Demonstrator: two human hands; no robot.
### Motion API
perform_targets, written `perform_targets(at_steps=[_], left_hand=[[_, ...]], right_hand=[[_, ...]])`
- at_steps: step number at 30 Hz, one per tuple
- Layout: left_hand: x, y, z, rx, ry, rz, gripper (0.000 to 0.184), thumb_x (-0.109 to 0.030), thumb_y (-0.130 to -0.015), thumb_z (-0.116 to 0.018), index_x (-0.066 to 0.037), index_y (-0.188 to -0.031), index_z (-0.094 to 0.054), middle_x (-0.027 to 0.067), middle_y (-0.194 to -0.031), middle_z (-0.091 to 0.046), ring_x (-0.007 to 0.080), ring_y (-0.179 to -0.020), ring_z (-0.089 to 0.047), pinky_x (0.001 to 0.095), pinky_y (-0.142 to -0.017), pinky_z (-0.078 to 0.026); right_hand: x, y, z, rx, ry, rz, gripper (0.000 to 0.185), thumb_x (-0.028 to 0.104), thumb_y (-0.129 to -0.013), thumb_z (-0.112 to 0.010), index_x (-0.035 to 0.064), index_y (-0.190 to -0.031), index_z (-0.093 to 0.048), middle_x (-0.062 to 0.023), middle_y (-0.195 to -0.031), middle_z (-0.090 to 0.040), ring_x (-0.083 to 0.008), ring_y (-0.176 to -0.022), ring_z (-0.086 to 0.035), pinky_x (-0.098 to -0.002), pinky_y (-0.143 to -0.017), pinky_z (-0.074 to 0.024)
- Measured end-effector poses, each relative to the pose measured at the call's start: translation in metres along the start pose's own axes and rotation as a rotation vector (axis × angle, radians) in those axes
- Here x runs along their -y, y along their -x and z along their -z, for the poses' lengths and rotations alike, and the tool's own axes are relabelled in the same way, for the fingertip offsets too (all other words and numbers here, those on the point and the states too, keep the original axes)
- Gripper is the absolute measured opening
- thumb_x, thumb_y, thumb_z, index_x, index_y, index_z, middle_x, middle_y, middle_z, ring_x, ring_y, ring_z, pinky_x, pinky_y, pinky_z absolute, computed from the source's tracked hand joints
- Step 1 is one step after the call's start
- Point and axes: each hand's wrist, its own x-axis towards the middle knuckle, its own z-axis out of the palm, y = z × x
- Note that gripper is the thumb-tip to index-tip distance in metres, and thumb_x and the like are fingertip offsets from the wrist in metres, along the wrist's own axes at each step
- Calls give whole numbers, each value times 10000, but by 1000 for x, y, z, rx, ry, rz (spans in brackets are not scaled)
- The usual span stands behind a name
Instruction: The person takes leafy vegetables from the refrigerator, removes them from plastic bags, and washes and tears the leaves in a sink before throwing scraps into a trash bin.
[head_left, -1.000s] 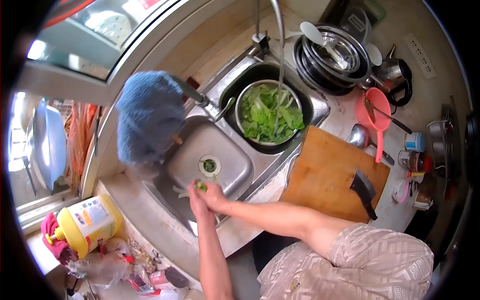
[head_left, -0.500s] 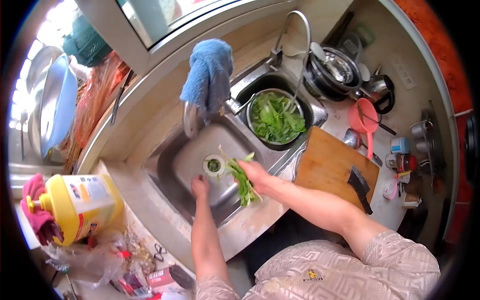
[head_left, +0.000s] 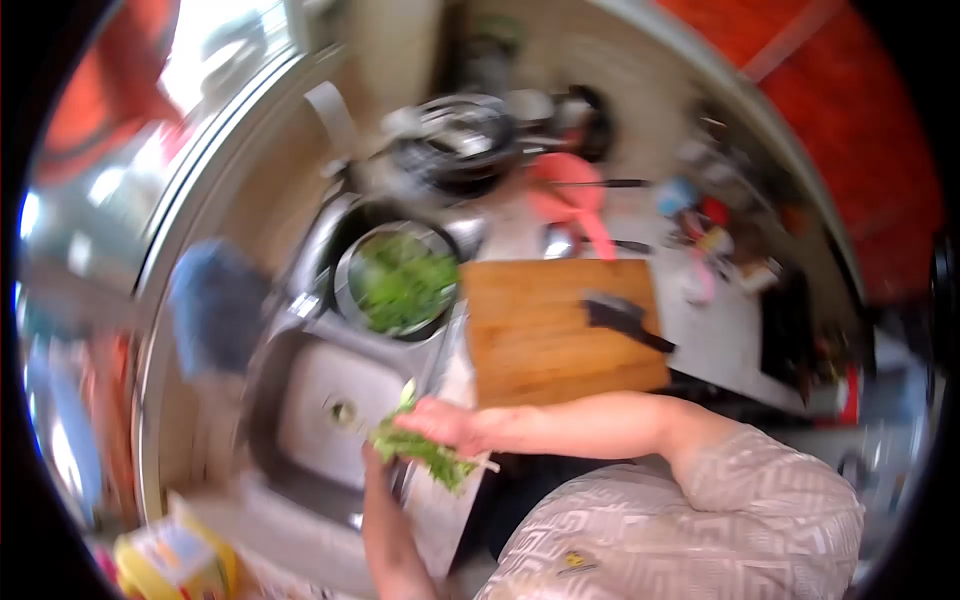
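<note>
A bunch of leafy green vegetables (head_left: 432, 460) is gripped in my right hand (head_left: 445, 424), over the near right edge of the steel sink (head_left: 305, 425). The fingers wrap round the stems, and the leaves hang out below them. Just left of the bunch, my left hand (head_left: 375, 462) is low by the sink edge. Blur and the leaves hide its fingers, so I cannot tell whether it touches the bunch. More cut greens (head_left: 402, 280) fill a round metal pot (head_left: 346, 285) in the smaller basin.
Right of the sink lies a wooden cutting board (head_left: 530, 335) with a dark cleaver (head_left: 625, 320) on it. Behind it are a pink ladle-like scoop (head_left: 570, 200) and stacked pans (head_left: 455, 145). A blue towel (head_left: 215, 305) hangs at left, above a yellow jug (head_left: 175, 560).
The view has swung right, so the sink now sits further left and the board nearer the middle. My right hand still holds the greens, now closer to my left hand.
</note>
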Motion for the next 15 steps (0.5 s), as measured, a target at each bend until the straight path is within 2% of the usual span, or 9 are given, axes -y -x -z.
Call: perform_targets(at_steps=[1,3,4,5,6,10,11,13,15], left_hand=[[24,-10,-4,-4,-72,-111,368,-465,-741,-600,-144,-891,-698,67,-854,-696,232,-773,-661,383,-702,-515],[7,-14,22,277,-273,58,244,-325,-728,-630,-91,-711,-696,69,-691,-677,180,-608,-642,340,-615,-523],[4,-9,28,278,-32,169,156,-196,-723,-625,-53,-672,-663,54,-623,-642,150,-524,-606,311,-531,-509],[-27,13,39,269,145,227,142,-182,-756,-597,-45,-761,-634,63,-720,-615,166,-623,-581,320,-601,-489],[-92,53,62,263,314,218,149,-169,-789,-569,-37,-849,-605,71,-818,-589,183,-722,-557,328,-670,-468],[-311,254,153,395,650,-36,305,-115,-920,-457,-6,-1203,-487,105,-1208,-484,249,-1117,-460,363,-947,-386],[-302,253,146,341,512,-246,280,7,-857,-481,-28,-1132,-521,103,-1099,-531,243,-1019,-512,359,-884,-437],[-313,248,120,374,551,-238,275,12,-849,-488,-31,-1118,-524,102,-1085,-533,240,-1006,-515,355,-874,-442],[-323,234,85,449,662,-180,269,16,-841,-495,-34,-1103,-527,100,-1072,-534,237,-992,-518,351,-864,-446]], right_hand=[[3,19,9,26,-20,81,323,297,-934,-511,5,-897,-643,-67,-689,-607,-128,-587,-566,-291,-519,-471],[7,59,31,-24,-40,126,315,291,-940,-503,5,-896,-629,-65,-677,-596,-126,-579,-558,-289,-512,-462],[1,78,51,7,-88,166,312,293,-947,-494,9,-898,-611,-63,-681,-591,-125,-572,-549,-283,-509,-457],[2,104,63,-46,-147,225,320,311,-955,-476,17,-913,-598,-68,-697,-593,-133,-567,-551,-283,-509,-462],[-3,132,79,-85,-181,265,336,321,-957,-466,14,-926,-598,-77,-715,-599,-140,-573,-557,-284,-515,-467],[-54,244,135,-272,-346,494,396,345,-966,-420,-12,-987,-591,-120,-777,-613,-175,-604,-572,-301,-571,-488],[-72,273,142,-334,-385,601,404,344,-969,-402,-16,-1005,-581,-130,-792,-614,-190,-607,-569,-320,-578,-486],[-115,326,161,-430,-454,689,430,388,-961,-399,4,-1090,-544,-120,-789,-595,-187,-614,-549,-316,-581,-469],[-165,369,172,-499,-661,799,472,448,-950,-392,43,-1166,-501,-99,-794,-570,-182,-637,-527,-304,-589,-450]])
